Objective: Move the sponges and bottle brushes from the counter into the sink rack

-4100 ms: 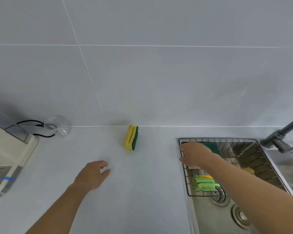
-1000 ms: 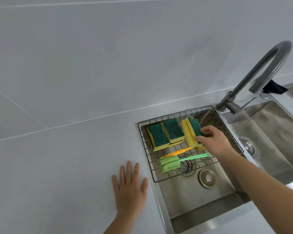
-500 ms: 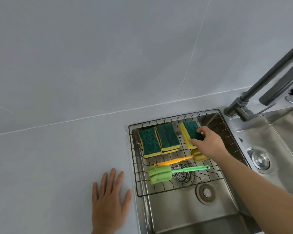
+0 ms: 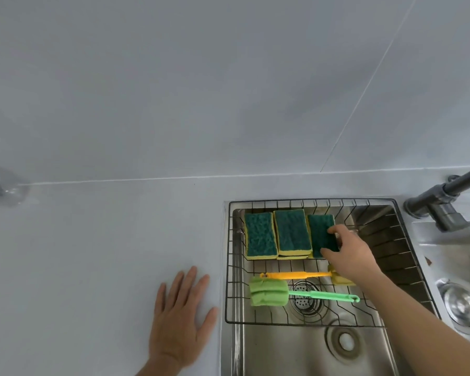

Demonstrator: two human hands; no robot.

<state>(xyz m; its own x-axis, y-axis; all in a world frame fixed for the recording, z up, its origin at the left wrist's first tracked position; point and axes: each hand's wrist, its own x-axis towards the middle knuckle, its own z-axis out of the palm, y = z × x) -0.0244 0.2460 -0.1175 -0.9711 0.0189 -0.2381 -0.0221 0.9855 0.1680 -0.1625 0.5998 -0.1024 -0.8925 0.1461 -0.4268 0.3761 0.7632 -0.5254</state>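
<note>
A black wire sink rack [image 4: 229, 267] hangs inside the steel sink. Three yellow sponges lie green side up in a row at its back: a left sponge [image 4: 259, 236], a middle sponge [image 4: 291, 232] and a right sponge [image 4: 319, 232]. My right hand [image 4: 347, 249] rests on the right sponge, fingers curled over its right edge. In front lie an orange bottle brush [image 4: 296, 274] and a green bottle brush [image 4: 269, 291] with its handle pointing right. My left hand [image 4: 179, 318] lies flat and open on the white counter, left of the sink.
A grey faucet [image 4: 437, 202] stands at the right of the rack, with a second steel basin [image 4: 459, 280] beyond it. A clear glass object [image 4: 0, 189] sits at the far left against the tiled wall. The sink drain [image 4: 343, 341] lies below the rack.
My right hand has laid the third sponge down flat, green side up, beside the other two. My left hand stays flat on the counter. The view has shifted.
</note>
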